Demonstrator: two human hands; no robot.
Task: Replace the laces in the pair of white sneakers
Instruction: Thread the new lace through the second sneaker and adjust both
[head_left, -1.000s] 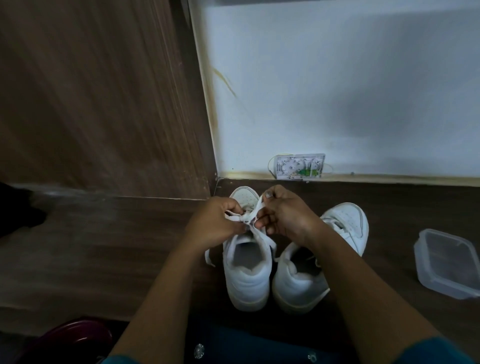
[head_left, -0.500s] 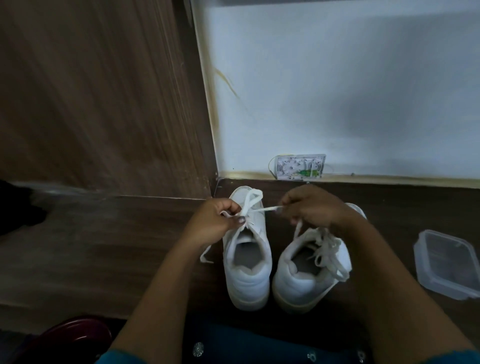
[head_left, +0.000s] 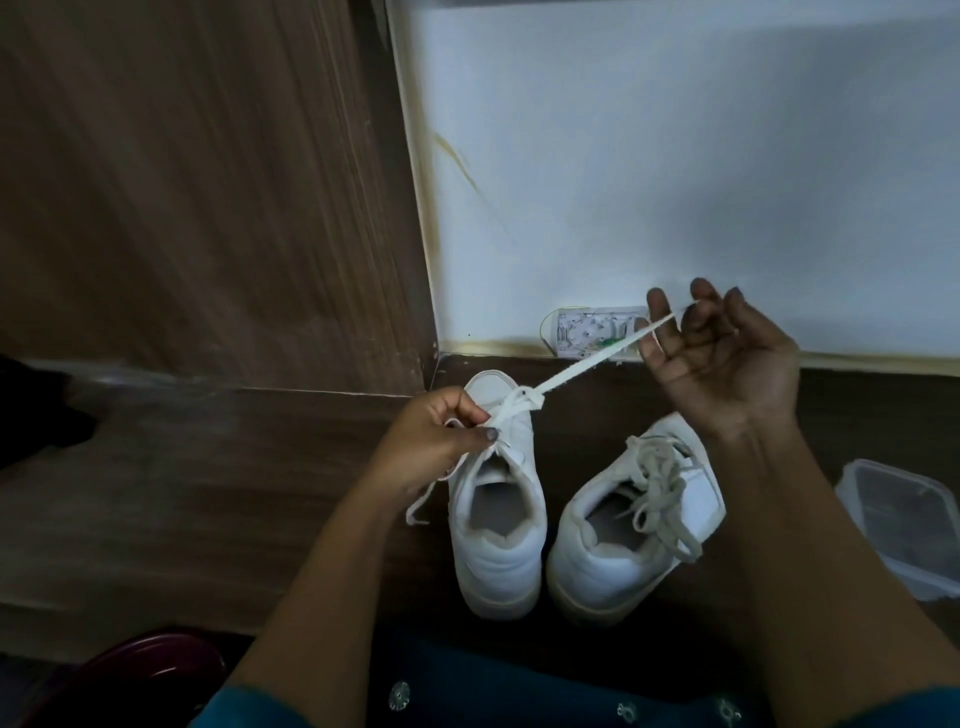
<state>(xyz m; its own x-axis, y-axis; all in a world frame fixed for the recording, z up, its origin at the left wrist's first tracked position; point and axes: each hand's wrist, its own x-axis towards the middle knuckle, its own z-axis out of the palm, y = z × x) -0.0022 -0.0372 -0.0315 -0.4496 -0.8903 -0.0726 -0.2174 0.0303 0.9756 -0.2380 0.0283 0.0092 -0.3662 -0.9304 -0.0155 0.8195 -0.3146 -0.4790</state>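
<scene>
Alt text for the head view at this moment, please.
A person's right hand holds a white lace taut from the left sneaker, while the left hand pinches it at the shoe. The right sneaker, loosely laced, stands beside it.

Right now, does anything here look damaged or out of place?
The wall box at the foot of the white wall seems to lack its cover, its insides showing. A yellowish streak marks the wall near the corner. The lace on the right sneaker lies in a loose tangle.
</scene>
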